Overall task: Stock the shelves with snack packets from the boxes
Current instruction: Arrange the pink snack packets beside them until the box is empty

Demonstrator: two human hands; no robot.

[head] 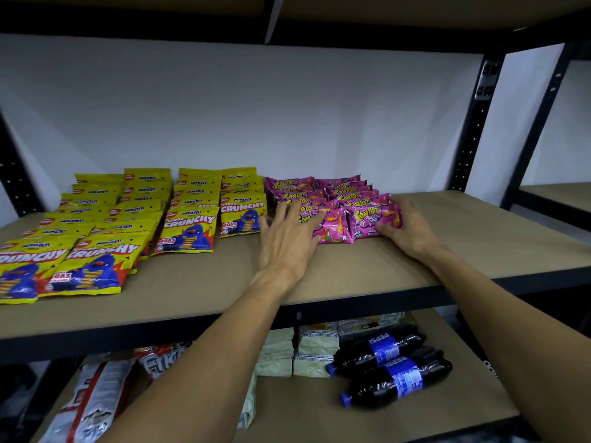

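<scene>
The pink snack packets (332,204) are sitting in two overlapping rows on the middle shelf board (351,276), right of centre, running from near the back wall toward the front edge. The left hand (284,241) is lying palm-down over the front of the left row, its fingers spread apart and fairly straight, pressing on the packets rather than gripping them. The right hand (411,230) is resting against the right side of the front packet (372,220) of the right row, fingers close together and largely straight along the row's edge, though motion blur is softening the fingertips. Just beside the pink rows, to the left, yellow snack packets (128,225) are standing in four overlapping rows on the same board, reaching nearer to the front edge at far left. On the lower shelf (303,410), two dark cola bottles (383,367) are lying on their sides, near a stack of pale packets (307,350), with a white and red bag (92,398) lying further left. A black perforated upright (473,129) is standing at the right rear corner.
</scene>
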